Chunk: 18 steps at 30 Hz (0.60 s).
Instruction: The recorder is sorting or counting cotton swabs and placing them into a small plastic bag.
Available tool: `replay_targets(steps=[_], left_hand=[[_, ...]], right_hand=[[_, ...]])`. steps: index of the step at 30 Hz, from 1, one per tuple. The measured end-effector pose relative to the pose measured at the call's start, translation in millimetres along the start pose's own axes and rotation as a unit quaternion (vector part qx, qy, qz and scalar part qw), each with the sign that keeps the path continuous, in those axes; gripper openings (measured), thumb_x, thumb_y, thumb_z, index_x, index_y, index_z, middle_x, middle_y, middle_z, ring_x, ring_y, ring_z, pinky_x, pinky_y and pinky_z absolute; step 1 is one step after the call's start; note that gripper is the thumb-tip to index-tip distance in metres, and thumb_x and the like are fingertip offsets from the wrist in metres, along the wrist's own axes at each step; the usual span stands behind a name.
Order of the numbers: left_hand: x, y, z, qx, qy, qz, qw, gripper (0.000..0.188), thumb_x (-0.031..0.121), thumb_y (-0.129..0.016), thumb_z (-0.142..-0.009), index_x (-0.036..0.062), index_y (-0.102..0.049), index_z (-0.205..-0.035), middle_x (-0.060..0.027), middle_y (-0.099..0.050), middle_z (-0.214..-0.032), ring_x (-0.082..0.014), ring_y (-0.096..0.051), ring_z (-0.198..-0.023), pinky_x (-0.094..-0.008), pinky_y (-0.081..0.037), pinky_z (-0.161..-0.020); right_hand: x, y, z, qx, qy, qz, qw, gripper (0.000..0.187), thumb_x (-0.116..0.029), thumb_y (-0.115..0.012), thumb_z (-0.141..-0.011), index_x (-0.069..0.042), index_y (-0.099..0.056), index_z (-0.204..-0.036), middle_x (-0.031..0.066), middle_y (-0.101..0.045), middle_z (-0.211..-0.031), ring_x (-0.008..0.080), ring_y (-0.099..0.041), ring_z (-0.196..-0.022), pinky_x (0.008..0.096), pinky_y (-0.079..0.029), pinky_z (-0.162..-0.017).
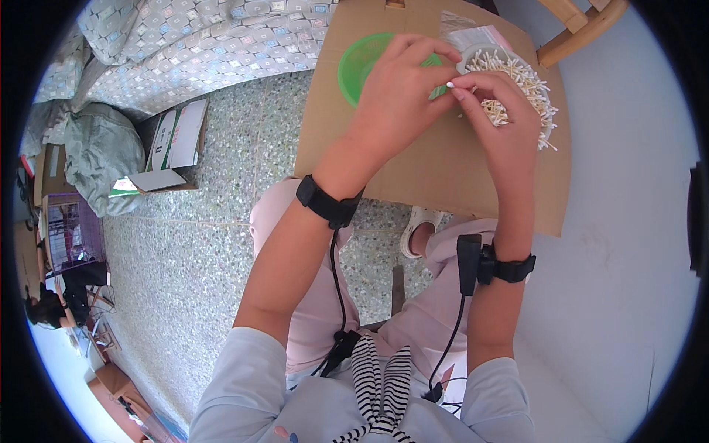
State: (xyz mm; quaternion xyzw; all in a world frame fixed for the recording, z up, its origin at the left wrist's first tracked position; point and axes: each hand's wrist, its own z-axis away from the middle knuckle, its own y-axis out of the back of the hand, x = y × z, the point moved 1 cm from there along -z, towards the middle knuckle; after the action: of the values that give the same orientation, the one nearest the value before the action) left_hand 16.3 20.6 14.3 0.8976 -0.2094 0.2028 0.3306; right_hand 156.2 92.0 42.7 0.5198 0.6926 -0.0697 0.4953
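My left hand [402,92] reaches over the near side of a green plastic basket [353,65], its fingers bent and closed. Whatever lies inside those fingers is hidden. Close against it, my right hand [506,114] pinches a cotton swab between thumb and forefinger; only the swab's white tip [450,85] shows, right where the fingertips of both hands meet. Behind and beside the right hand spreads a big heap of cotton swabs [528,81], partly covered by that hand. The heap lies in and around a pale round container [467,57], whose rim shows at the back.
Under everything is a brown cardboard sheet [443,170]. A clear plastic packet [480,35] lies behind the heap. A wooden chair or stool leg [583,33] stands at the far right, by a pale wall [613,184]. Patterned cloth [214,44] hangs at the far left.
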Motion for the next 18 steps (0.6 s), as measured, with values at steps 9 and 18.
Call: replay_targets(steps=[9, 18], left_hand=[[-1.8, 6.4, -2.3, 0.019, 0.017, 0.005, 1.000, 0.013, 0.016, -0.078, -0.077, 0.0113, -0.074, -0.089, -0.0018, -0.063, -0.117, -0.0263, -0.053, -0.113, -0.0389, -0.044, -0.095], [-7.1, 16.8, -8.2, -0.027, 0.089, 0.223, 0.970, 0.016, 0.018, -0.076, -0.082, 0.0092, -0.072, -0.094, -0.0038, -0.062, -0.121, -0.0221, -0.054, -0.115, -0.0361, -0.040, -0.100]], right_hand=[[15.5, 1.4, 2.6, 0.095, -0.053, 0.007, 0.994, 0.012, -0.012, -0.064, -0.091, -0.005, -0.060, -0.100, 0.0035, -0.065, -0.089, 0.0124, -0.062, -0.072, 0.0283, -0.048, -0.064], [16.9, 9.2, 5.9, -0.071, -0.085, 0.004, 0.994, 0.017, -0.019, -0.058, -0.097, -0.004, -0.058, -0.105, 0.0069, -0.066, -0.089, 0.0177, -0.065, -0.078, 0.0315, -0.049, -0.068]])
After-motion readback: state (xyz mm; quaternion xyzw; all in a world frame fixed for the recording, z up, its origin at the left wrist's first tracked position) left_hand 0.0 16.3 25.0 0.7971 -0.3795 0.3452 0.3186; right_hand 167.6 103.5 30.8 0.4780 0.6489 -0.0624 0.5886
